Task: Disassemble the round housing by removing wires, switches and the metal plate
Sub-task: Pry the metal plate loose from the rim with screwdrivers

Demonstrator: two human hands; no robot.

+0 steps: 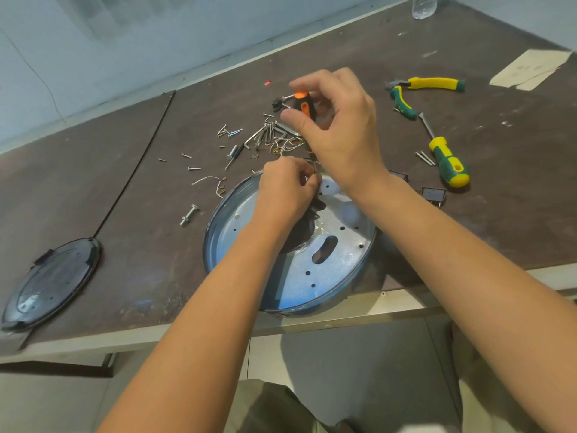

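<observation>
The round housing (218, 220), blue-rimmed, lies at the table's front edge with a shiny perforated metal plate (337, 264) inside it. My right hand (337, 126) grips the orange and black handle of a screwdriver (302, 103) held upright over the plate's far side. My left hand (285, 185) pinches the screwdriver's thin shaft close to its tip, just above the plate. The tip and whatever it touches are hidden by my fingers. Two black switches (432, 193) lie on the table right of the housing. Loose white wires (207, 181) lie behind it.
A dark round cover (50, 282) lies at the left front. Scattered screws, hex keys and a bolt (189, 215) sit behind the housing. Green-yellow pliers (418, 89) and a green-yellow screwdriver (446, 157) lie at right. A bottle (424, 6) stands at the far edge.
</observation>
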